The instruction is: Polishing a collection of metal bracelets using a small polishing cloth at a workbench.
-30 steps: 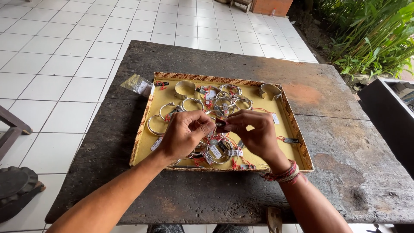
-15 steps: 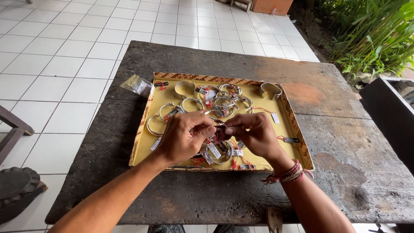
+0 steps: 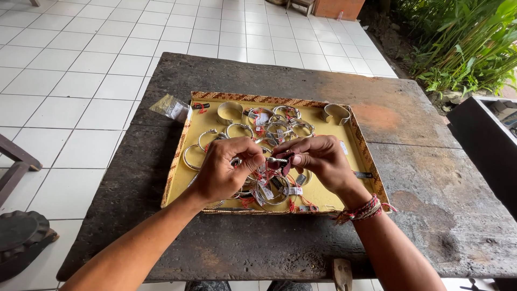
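1. Bangle — a small silver piece pinched between both hands, held just above the middle of the tray.
2. Left hand comes in from the left, thumb and fingertips closed on the bangle's left end — a tight grip.
3. Right hand meets it from the right, fingers curled and closed on the other end; a dark tag hangs by those fingers.
4. Wristbands of woven red and mixed thread sit on the right wrist.
5. Below the hands the tray is yellow inside with a patterned brown rim, lying flat on the bench.
6. More bracelets fill it — a cluster of silver hoops with red-strung tags at the far middle, a wide cuff in the far right corner, another cuff far left, thin hoops along the left side.
7. Clear packet lies on the bench just off the tray's far left corner.
8. White floor tiles surround the dark, weathered bench; green plants at top right.
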